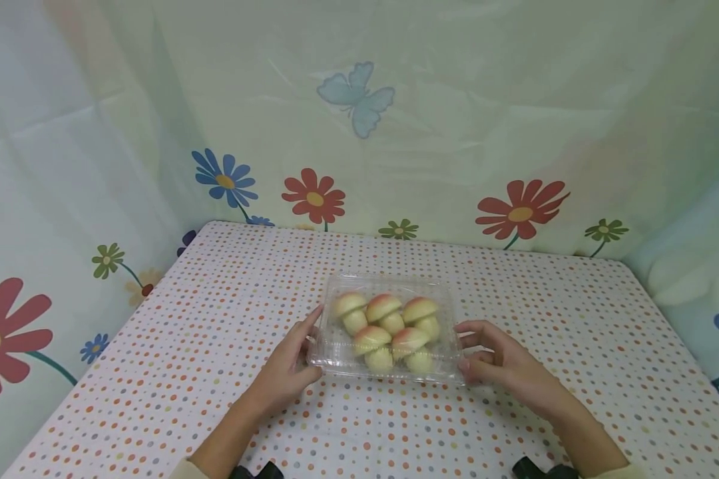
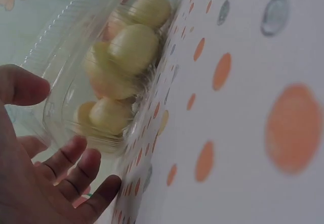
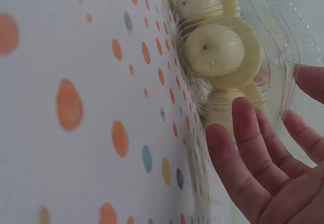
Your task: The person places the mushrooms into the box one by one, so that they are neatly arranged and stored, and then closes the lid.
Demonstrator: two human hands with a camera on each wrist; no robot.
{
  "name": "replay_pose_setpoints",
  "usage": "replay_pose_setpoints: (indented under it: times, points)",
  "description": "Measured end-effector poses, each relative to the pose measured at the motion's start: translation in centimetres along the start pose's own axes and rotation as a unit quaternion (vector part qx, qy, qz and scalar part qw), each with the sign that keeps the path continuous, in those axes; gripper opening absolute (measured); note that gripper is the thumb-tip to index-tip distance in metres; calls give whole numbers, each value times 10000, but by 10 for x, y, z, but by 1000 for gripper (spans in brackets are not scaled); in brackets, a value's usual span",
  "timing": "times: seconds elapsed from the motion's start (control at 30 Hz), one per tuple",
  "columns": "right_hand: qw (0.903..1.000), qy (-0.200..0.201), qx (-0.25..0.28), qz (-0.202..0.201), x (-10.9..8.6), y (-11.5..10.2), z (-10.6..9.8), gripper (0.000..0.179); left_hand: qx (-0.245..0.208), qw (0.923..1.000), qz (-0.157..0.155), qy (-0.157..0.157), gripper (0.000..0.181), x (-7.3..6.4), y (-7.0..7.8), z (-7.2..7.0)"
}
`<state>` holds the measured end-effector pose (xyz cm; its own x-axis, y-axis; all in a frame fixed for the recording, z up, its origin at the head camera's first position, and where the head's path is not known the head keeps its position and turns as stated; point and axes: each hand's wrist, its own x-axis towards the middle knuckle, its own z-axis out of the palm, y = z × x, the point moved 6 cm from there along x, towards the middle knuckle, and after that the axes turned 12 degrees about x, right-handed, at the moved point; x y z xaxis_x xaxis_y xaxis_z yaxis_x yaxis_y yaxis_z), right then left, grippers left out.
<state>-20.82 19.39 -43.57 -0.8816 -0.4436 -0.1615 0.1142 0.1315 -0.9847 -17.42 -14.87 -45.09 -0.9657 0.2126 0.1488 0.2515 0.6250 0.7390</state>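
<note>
A clear plastic clamshell box (image 1: pixel 389 378) rests on the spotted cloth, its lid over several mushroom-shaped pieces (image 1: pixel 409 343) with red-tinged caps and pale yellow-green lower parts. At its left side is my left hand (image 1: pixel 287 362), thumb by the near corner and index finger along the side. In the left wrist view, the thumb (image 2: pixel 30 86) meets the box's rim and the other fingers spread loosely below. My right hand (image 1: pixel 500 362) touches the right side. Seen from the right wrist, thumb and index fingertips (image 3: pixel 289 117) reach the rim, while the remaining fingers extend below the box.
A white cloth (image 1: pixel 216 293) with coloured dots covers the table. Behind and at both sides hangs a pale curtain (image 1: pixel 431 146) printed with flowers and a butterfly. Black pieces (image 1: pixel 545 469) show near both wrists at the bottom edge.
</note>
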Motion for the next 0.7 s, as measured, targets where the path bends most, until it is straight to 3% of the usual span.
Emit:
replay_pose_setpoints:
  times: [0.2, 0.4, 0.7]
  points:
    - [10000, 22, -5, 10, -1, 1, 1, 63, -443, 9988, -152, -114, 91, 0, -4, 1]
    - [9996, -270, 63, 45, -1, 2, 4, 64, -421, 9988, -257, 4, 82, 2, -6, 1]
    - [9974, -502, 473, 215, -2, 6, 7, 70, -1159, 9919, -400, -339, 75, 1, -5, 4]
